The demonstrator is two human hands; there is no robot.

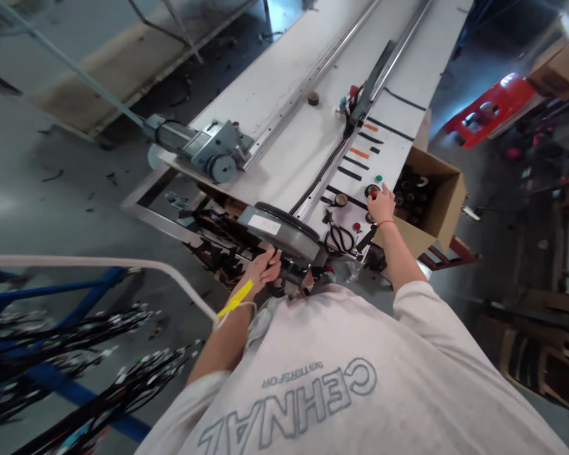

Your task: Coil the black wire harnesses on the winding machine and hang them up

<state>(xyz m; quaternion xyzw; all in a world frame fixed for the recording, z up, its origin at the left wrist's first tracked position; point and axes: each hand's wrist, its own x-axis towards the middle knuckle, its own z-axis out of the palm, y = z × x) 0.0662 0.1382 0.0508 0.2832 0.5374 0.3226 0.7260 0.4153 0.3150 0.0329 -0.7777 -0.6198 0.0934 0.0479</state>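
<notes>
Right hand (382, 206): partly curled at red button (373, 194), grip not determinable | left hand (267, 268): half-curled beside grey wheel housing (284, 236), hold not determinable | just beyond right hand: green button (379, 179) on desk (270, 174) | right of right hand: carton (449, 205)

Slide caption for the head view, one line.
Right hand beside the green button, near an open carton; left hand by the grey disc.

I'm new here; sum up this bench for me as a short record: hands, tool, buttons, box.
Left hand: close by the round grey housing; grip unclear
Right hand: fingers at a dark round item
Tool: black-handled scissors, on the white table
Buttons: green button, red button
Box: open cardboard box holding dark rolls
</notes>
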